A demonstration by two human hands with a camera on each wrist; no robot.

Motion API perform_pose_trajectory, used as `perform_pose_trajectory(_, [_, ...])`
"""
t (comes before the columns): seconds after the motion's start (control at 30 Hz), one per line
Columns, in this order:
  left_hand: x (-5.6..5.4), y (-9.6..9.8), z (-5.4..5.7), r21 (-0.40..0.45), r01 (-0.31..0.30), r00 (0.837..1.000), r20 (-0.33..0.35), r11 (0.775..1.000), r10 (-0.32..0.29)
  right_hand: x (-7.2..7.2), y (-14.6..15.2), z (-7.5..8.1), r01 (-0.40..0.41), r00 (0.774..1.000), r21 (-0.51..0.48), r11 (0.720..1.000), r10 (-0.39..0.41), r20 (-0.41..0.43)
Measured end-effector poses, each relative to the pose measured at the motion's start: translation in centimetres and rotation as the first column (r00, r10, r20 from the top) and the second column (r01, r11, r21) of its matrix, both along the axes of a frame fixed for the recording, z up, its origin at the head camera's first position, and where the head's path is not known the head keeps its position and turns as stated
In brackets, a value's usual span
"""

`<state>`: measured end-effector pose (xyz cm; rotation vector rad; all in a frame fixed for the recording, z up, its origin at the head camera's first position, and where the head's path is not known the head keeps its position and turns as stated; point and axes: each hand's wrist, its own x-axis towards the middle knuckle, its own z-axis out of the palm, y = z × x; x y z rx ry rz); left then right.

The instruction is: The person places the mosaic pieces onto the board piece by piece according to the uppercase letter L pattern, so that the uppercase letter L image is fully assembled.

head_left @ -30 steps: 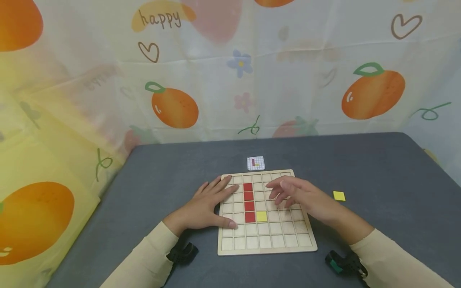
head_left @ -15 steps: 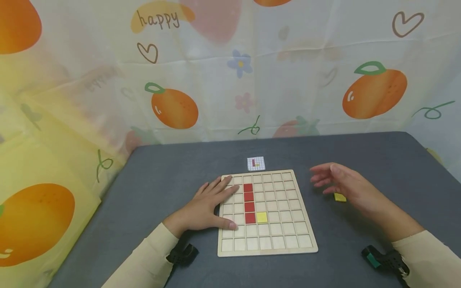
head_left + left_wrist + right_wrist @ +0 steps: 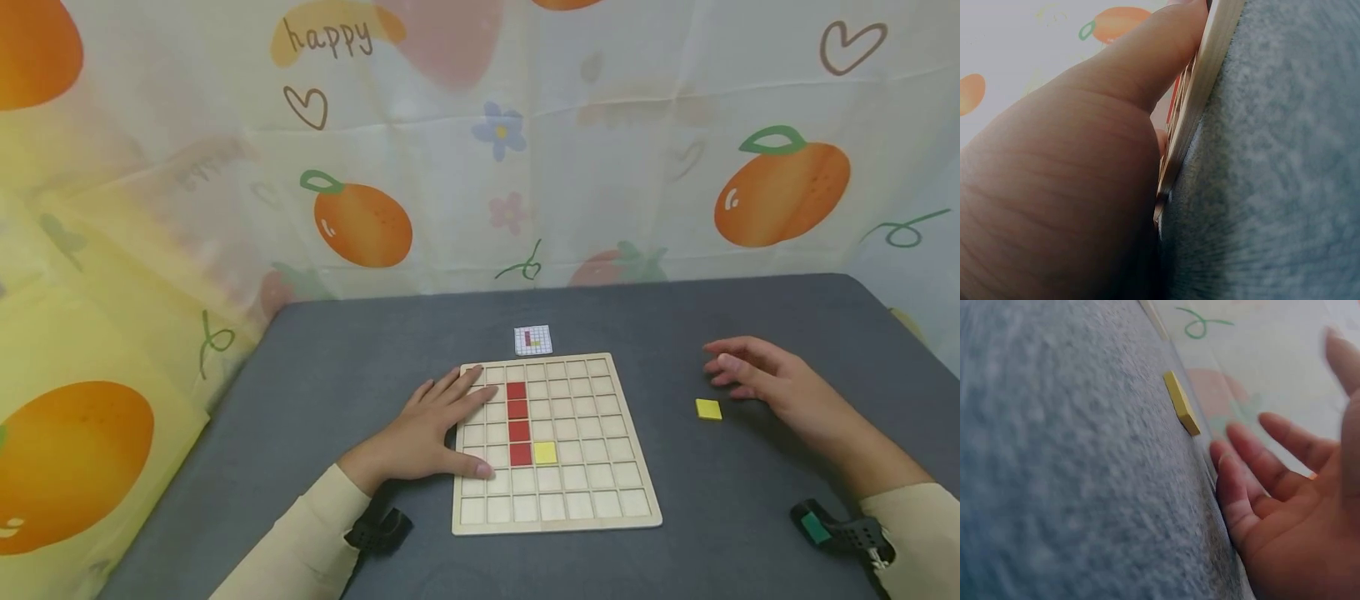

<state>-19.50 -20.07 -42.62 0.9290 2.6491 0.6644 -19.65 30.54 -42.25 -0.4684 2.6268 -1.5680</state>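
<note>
A wooden grid board [image 3: 577, 525] lies in the middle of the table. Several red square tiles [image 3: 518, 431] form a column in it, and a yellow tile [image 3: 545, 452] sits just right of the lowest red one. My left hand [image 3: 427, 429] rests spread on the board's left edge; the left wrist view shows the thumb over the board's rim [image 3: 1204, 100]. My right hand [image 3: 780, 387] hovers off to the right with loosely bent fingers, holding nothing. Close by its fingertips lies a loose yellow tile [image 3: 708, 409], which the right wrist view shows flat and untouched.
Behind the board lies a small printed card [image 3: 533, 340] with a coloured grid pattern. The dark grey table [image 3: 337, 350] reaches back to a fruit-print cloth [image 3: 450, 150]. Wrist straps with camera mounts are on both arms.
My right hand has moved from above the board out to the right, passing over the loose yellow tile to a spot beside it. My left hand has stayed on the board.
</note>
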Motion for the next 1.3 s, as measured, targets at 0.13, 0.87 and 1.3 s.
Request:
perform_pose_trajectory(0.13, [0.0,-0.1,0.0,-0.004,-0.002,1.0,-0.002,1.0,0.002,0.1,0.2,-0.3,-0.012,1.0,0.1,0.995,0.01,0.021])
perform_pose_trajectory(0.87, [0.0,0.0,0.0,0.004,-0.008,1.0,-0.004,1.0,0.008,0.0,-0.4,-0.9,-0.081,0.988,0.243,0.967,0.11,-0.108])
perform_pose_trajectory(1.3, [0.1,-0.1,0.1,0.006,-0.001,1.0,-0.014,1.0,0.001,0.5,-1.1,0.1,-0.038,0.998,0.167,0.985,0.045,-0.038])
